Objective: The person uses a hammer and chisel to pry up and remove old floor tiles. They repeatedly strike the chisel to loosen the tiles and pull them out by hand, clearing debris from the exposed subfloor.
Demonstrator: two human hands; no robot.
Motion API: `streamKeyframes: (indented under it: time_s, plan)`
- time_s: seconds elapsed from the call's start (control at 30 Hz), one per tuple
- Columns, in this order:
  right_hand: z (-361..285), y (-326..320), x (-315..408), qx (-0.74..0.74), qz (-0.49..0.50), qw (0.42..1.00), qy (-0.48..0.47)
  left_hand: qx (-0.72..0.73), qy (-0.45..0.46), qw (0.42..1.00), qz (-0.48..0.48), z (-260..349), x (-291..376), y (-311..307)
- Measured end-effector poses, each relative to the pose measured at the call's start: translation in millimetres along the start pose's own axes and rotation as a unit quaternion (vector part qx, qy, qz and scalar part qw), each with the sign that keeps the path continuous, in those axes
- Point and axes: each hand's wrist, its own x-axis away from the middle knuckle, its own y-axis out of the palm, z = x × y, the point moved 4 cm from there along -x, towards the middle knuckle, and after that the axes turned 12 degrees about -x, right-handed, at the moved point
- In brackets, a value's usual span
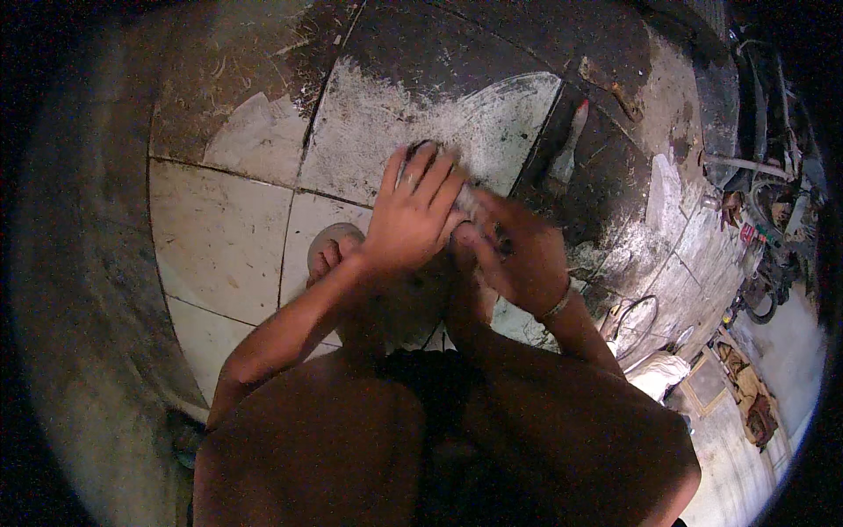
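Both my hands meet over the tiled floor [224,224], in front of my bent knees. My left hand [411,211] is palm down, its fingers stretched forward and slightly apart, against a small pale grey thing [467,203]. My right hand [520,253], with a thin band at the wrist, curls its thumb and fingers around that thing. Motion blur and the fingers hide most of it, so its kind is unclear. A flat tool like a putty knife [571,145], pale with a red tip, lies on dark-stained tile beyond my right hand.
A brown, rusty-looking tool [612,89] lies farther ahead. Dark grime [435,46] covers much of the far tiles. My sandalled foot [334,250] is left of my hands. Cables and clutter [767,277], a pale cloth bundle [658,372] and a framed panel [705,382] are at right.
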Motion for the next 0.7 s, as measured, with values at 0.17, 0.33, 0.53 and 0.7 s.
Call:
streamKeyframes:
  time_s: [0.17, 0.33, 0.53, 0.7]
  plan:
    - [46, 16, 9, 0.056, -0.116, 0.960, 0.249, 0.051, -0.054, 0.997, 0.001, 0, 43, 3]
    - [64, -21, -14, 0.060, 0.107, 0.981, 0.152, 0.059, -0.112, 0.990, -0.068, -12, 74, -16]
    - [47, 3, -11, -0.001, 0.018, 0.999, 0.043, 0.082, -0.160, 0.981, -0.077, -20, 94, -19]
    - [24, 12, -15, -0.052, 0.042, 0.996, 0.053, 0.074, -0.178, 0.979, -0.068, -21, 93, -12]
